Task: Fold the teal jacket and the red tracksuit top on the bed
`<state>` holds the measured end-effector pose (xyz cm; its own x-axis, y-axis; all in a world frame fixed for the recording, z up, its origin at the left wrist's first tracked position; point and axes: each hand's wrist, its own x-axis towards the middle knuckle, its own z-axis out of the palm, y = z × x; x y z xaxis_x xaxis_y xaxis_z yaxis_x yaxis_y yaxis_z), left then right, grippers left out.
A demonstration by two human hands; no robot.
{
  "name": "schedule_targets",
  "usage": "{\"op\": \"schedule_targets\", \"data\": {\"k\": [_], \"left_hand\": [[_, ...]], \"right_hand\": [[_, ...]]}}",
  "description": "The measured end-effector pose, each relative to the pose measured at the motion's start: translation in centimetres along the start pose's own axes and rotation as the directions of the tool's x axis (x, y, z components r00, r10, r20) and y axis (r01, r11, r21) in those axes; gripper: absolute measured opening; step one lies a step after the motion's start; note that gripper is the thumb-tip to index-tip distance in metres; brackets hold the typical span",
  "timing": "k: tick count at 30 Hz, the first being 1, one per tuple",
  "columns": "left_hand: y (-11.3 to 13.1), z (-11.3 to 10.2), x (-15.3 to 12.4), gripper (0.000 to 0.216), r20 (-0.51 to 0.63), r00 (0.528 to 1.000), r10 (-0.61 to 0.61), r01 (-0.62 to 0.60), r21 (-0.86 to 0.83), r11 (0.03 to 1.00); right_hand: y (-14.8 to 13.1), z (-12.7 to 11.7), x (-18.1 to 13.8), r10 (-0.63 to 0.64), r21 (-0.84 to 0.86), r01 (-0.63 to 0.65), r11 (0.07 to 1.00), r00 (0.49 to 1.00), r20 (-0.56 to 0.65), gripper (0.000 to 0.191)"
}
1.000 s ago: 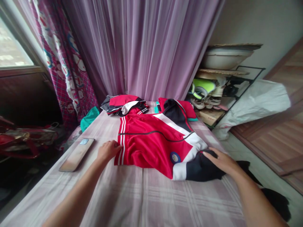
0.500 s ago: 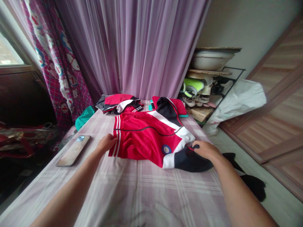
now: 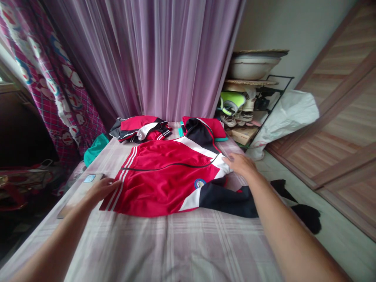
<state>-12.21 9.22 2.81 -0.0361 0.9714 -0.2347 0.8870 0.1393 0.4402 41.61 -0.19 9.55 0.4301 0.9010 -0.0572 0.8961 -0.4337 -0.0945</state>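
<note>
A red zip-up jacket (image 3: 158, 188) with white panels and black sleeves lies spread on the bed, its striped hem to the left. My left hand (image 3: 102, 190) rests on the hem at the left, fingers stretched out over the white stripes. At the other end, my right hand (image 3: 242, 163) touches the white shoulder part by the zip's end, its fingers extended. The near black sleeve (image 3: 226, 199) runs right and passes behind my right forearm. Partly covered by my left hand and forearm, a phone (image 3: 79, 192) lies beside the hem.
Folded red and black clothes (image 3: 141, 127) lie at the back left of the bed; a folded red garment (image 3: 217, 127) sits at the back right. Beyond the bed's right edge stand a rack (image 3: 282, 94) with a basin (image 3: 254, 66) and shoes, and a white bag (image 3: 293, 113).
My left hand has drawn the hem left and towards me, and its fingers have loosened. My right hand has left the near sleeve for the shoulder part. The jacket lies flatter and wider.
</note>
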Motion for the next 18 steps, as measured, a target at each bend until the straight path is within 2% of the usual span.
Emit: {"op": "schedule_targets", "data": {"k": [3,5,7,10,12,16,18], "left_hand": [[1.1,0.0,-0.1,0.049,0.035,0.995,-0.098,0.102,-0.13,0.986],[1.7,0.1,-0.4,0.043,0.007,0.991,-0.136,0.135,-0.21,0.968],[2.0,0.5,-0.6,0.039,-0.019,0.993,-0.117,0.11,-0.213,0.971],[2.1,1.1,-0.5,0.04,0.026,0.998,-0.049,0.053,-0.153,0.987],[2.1,1.3,-0.1,0.044,0.05,0.998,-0.032,0.039,-0.144,0.989],[2.7,0.6,1.9,0.056,0.135,0.984,-0.113,0.148,-0.286,0.947],[3.2,0.0,3.4,0.062,0.118,0.985,-0.127,0.162,-0.36,0.919]], "right_hand": [[-1.4,1.0,1.2,-0.024,0.003,0.023,1.0,0.999,0.034,0.058],[-1.1,1.6,1.5,-0.006,-0.045,0.005,0.999,0.999,-0.039,0.049],[0.0,2.2,1.7,0.071,-0.082,-0.078,0.994,0.994,-0.088,0.044],[2.0,2.9,2.0,0.23,-0.121,-0.226,0.967,0.973,0.017,0.039],[2.7,3.2,2.6,0.269,-0.14,-0.257,0.956,0.96,0.074,0.041],[2.7,3.0,5.1,0.187,-0.108,-0.181,0.978,0.982,0.042,0.049],[2.0,2.6,7.1,0.105,-0.062,-0.103,0.993,0.994,0.03,0.052]]}}
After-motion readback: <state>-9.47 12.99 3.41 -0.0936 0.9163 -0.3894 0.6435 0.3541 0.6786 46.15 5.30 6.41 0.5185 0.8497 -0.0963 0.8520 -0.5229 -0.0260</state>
